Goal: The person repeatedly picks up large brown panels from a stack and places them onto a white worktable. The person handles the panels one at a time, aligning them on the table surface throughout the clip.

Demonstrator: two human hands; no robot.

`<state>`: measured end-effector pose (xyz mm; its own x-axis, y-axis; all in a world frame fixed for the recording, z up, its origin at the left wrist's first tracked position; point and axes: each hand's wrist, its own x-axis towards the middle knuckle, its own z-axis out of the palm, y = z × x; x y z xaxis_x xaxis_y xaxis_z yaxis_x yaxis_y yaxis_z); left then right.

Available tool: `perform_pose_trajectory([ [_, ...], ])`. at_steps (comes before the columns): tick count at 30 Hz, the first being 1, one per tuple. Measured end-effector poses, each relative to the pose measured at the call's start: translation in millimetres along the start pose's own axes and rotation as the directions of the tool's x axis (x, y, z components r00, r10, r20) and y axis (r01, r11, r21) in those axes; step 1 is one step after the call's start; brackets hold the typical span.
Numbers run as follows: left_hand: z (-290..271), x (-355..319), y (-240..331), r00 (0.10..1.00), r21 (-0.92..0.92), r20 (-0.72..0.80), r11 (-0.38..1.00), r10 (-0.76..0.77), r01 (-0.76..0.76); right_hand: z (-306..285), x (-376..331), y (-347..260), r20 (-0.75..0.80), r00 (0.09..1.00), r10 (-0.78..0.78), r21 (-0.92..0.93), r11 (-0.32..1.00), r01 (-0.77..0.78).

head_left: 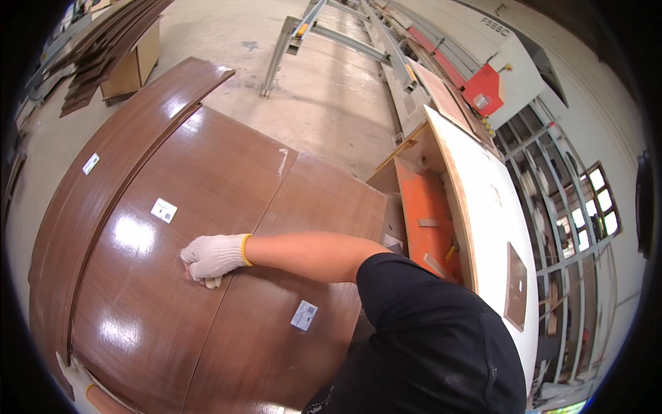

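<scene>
My right hand (214, 261), in a white knitted glove with a yellow cuff, is closed and presses on a glossy brown wood-grain panel (165, 303). Something small and pale shows under its curled fingers, too hidden to name. At the lower left, my left hand (76, 381), also gloved, touches the panels' near edge; its fingers are mostly out of sight. A white label (164, 210) is stuck to the panel beyond my right hand. Beside this panel lies another brown panel (276, 352) with its own label (304, 315). A long narrow brown panel (103, 179) lies along the left side.
To the right stands a white-topped bench (493, 207) with an orange shelf (427, 200) holding small pieces. Brown strips (110, 48) are piled on a wooden box (141, 65) at the far left. A metal frame (279, 55) and a large white machine (517, 69) stand beyond.
</scene>
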<state>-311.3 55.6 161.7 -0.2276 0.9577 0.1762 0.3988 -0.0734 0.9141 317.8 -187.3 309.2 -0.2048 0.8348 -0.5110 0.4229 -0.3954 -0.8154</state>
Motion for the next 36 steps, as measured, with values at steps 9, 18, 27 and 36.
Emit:
perform_pose_trajectory([
  [9, 43.2, -41.6, 108.0, 0.879, -0.316, -0.158, 0.866, -0.451, 0.387, -43.0, -171.9, 66.0, -0.33, 0.943, -0.045, -0.239, 0.97, -0.037],
  [18, 177.3, -101.8, 249.1, 0.99, 0.131, 0.066, 0.982, 0.128, -0.136, -90.5, -553.7, 340.6, -0.975, -0.025, 0.219, 0.215, 0.919, -0.33],
  [27, 410.1, -262.1, 433.0, 0.932, -0.31, 0.356, 0.949, 0.068, 0.049, -45.7, -766.3, 523.8, -0.927, -0.34, 0.16, 0.376, 0.38, -0.845],
  [36, 535.0, -565.7, 549.1, 0.695, -0.339, 0.716, 0.904, 0.068, 0.261, -314.1, -864.8, 653.4, -0.525, -0.448, 0.723, 0.084, 0.569, 0.818],
])
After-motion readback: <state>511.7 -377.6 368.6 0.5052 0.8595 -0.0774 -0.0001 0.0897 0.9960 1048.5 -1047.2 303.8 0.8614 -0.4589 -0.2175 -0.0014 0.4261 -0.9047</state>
